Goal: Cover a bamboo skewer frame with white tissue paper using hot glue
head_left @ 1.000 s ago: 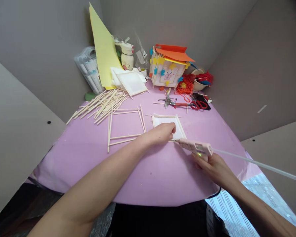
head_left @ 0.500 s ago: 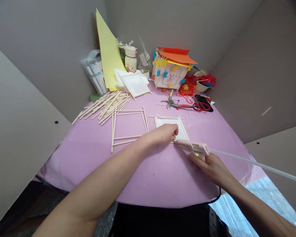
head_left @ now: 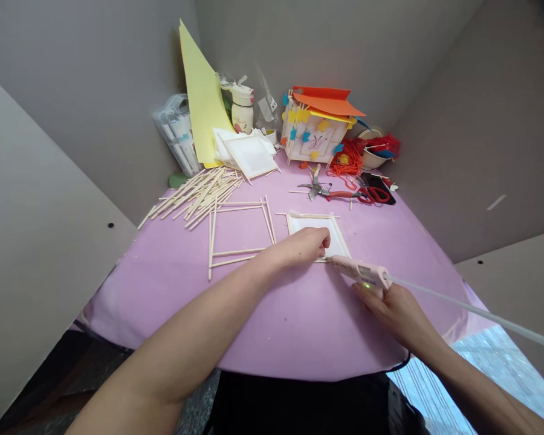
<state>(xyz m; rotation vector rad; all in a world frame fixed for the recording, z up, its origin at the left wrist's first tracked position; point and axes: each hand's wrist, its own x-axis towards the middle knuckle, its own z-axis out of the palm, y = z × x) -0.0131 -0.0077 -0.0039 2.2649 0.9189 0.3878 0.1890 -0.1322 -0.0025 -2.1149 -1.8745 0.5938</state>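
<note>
My left hand lies over the near edge of a small white square panel framed with wooden sticks, its fingers curled down and pressing on the frame. My right hand grips a pale pink glue gun with a green light on. The gun's tip touches the panel's near right corner, close to my left fingertips. A long clear glue stick trails from the back of the gun to the right.
On the purple table lie an open square stick frame, a pile of loose sticks, red-handled cutters and a black phone. At the back stand a decorated stick house, yellow sheet, bottle, white panels.
The view has shifted a little, so everything sits further right. My hands and the glue gun stay at the panel's near edge, with the gun's tip still by the near right corner.
</note>
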